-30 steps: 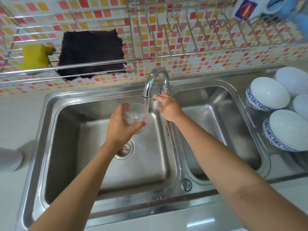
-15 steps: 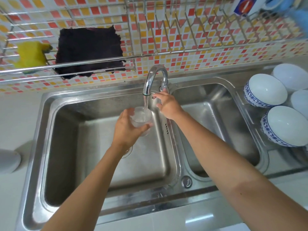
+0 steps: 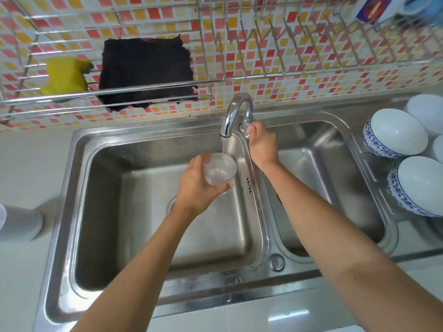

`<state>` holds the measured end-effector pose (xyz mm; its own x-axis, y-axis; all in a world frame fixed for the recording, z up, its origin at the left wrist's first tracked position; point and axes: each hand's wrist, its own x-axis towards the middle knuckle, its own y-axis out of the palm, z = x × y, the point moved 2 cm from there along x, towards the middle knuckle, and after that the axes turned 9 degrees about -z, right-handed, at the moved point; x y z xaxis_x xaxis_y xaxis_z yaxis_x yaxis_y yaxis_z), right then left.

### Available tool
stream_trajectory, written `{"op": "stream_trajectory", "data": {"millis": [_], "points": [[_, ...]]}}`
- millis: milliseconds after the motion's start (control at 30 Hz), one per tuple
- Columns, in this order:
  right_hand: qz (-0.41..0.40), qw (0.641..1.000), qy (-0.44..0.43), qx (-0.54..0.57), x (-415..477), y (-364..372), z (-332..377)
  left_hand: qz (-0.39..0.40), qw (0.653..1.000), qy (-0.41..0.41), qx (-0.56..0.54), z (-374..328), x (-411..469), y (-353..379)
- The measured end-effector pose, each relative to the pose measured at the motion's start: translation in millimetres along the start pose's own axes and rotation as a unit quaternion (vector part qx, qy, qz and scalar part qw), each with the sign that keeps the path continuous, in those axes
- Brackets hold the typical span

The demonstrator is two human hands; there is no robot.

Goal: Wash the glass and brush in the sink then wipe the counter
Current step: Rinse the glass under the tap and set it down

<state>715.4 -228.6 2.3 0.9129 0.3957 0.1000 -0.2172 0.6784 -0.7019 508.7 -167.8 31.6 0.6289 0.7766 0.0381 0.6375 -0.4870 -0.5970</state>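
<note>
My left hand (image 3: pixel 195 185) grips a clear glass (image 3: pixel 219 170) over the left basin of the steel sink (image 3: pixel 79 212). The glass sits upright under the chrome tap (image 3: pixel 233 111), and water runs from the spout into it. My right hand (image 3: pixel 261 144) is closed on the tap handle (image 3: pixel 245 124) behind the divider between the basins. No brush is in view.
A wire rack (image 3: pixel 148 86) on the tiled wall holds a dark cloth (image 3: pixel 146 70) and a yellow sponge (image 3: pixel 63 76). Upturned blue-and-white bowls (image 3: pixel 395 133) lie on the drainer at the right. A white container (image 3: pixel 19 226) stands on the left counter.
The glass has stayed under the spout while water runs into it. My right hand has closed further around the tap handle. The view has shifted slightly.
</note>
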Motion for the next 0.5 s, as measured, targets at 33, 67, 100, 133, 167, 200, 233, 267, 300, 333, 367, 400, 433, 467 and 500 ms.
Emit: {"op": "stream_trajectory", "data": {"millis": [33,67,100,133,167,200,233,267,300,333,367,400,433,467,500], "points": [[0.003,1.000,-0.007,-0.003,0,-1,-1,0.006,1.000,0.008,0.001,0,0,0],[0.004,1.000,-0.012,-0.004,0,0,0,0.007,1.000,0.009,-0.002,-1,1,1],[0.002,1.000,-0.012,-0.002,1,1,0,0.003,1.000,0.005,-0.010,-2,1,1],[0.001,1.000,-0.008,0.002,1,2,1,-0.001,1.000,0.003,-0.018,-3,2,0],[0.003,1.000,-0.002,0.005,1,2,1,0.001,1.000,0.009,-0.021,-5,3,1],[0.007,1.000,0.002,0.002,1,2,0,0.009,1.000,0.021,-0.018,-7,4,2],[0.013,1.000,0.005,-0.001,1,1,0,0.017,0.999,0.030,-0.015,-9,4,3],[0.018,1.000,0.007,-0.002,1,0,-1,0.019,0.999,0.031,-0.014,-10,4,3],[0.022,1.000,0.010,-0.002,1,-2,0,0.017,0.999,0.030,-0.016,-11,4,3],[0.025,1.000,0.009,-0.005,1,-3,2,0.015,0.999,0.030,-0.018,-12,4,2],[0.028,1.000,0.005,-0.011,0,-5,4,0.015,0.999,0.033,-0.018,-12,4,2],[0.026,1.000,-0.004,-0.017,-2,-7,7,0.014,0.999,0.034,-0.019,-12,4,2],[0.013,1.000,-0.016,-0.021,-6,-10,9,0.008,0.999,0.031,-0.024,-12,4,1],[-0.009,0.999,-0.027,-0.020,-12,-14,11,0.000,0.999,0.028,-0.032,-12,3,0],[-0.033,0.999,-0.031,-0.011,-22,-17,10,-0.006,0.999,0.029,-0.035,-11,3,-1]]}}
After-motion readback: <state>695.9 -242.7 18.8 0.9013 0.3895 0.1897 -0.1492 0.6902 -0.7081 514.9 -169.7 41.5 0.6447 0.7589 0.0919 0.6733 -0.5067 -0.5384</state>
